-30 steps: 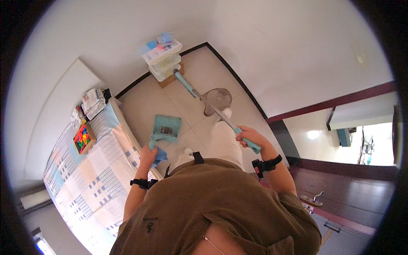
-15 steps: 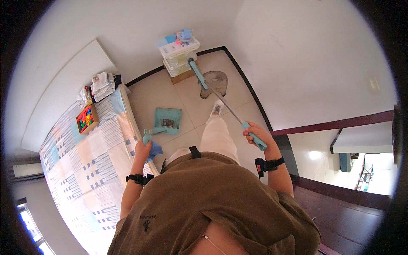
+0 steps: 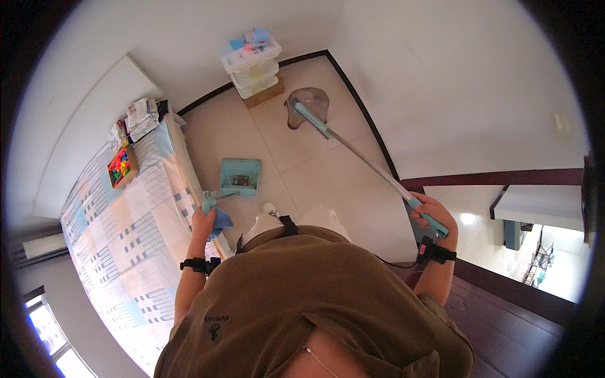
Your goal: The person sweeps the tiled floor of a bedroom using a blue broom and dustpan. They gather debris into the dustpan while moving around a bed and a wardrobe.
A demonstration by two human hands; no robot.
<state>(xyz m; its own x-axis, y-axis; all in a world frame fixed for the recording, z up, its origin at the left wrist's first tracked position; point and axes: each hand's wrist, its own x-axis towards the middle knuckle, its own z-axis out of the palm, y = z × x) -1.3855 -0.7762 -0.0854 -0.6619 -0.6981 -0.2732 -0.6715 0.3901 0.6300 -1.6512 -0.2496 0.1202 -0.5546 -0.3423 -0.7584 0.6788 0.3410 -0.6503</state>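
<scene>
My left hand [image 3: 203, 222] is closed round the upper end of a teal dustpan [image 3: 230, 169], whose pan is low over the floor with some dark bits in it. A blue cloth [image 3: 222, 220] hangs beside that hand, and I cannot tell if the same fingers hold it. At the right, my right hand [image 3: 431, 214] grips the teal handle of a long silver pole [image 3: 372, 165]. The pole's teal lower end [image 3: 309, 116] reaches over a dark, see-through rounded piece [image 3: 317, 101] near the corner. The kind of head on the pole is not clear.
A bed with patterned cover [image 3: 135, 233] runs along the left, bearing a box of bright pieces [image 3: 122, 169] and folded cloths [image 3: 144, 116]. White bins [image 3: 253, 68] stand on a cardboard box [image 3: 266, 93] by the far wall. A doorway opens at the right.
My right hand has moved right and a little nearer, drawing the pole's lower end from beside the bins onto the dark rounded piece. My left hand has shifted slightly left with the dustpan.
</scene>
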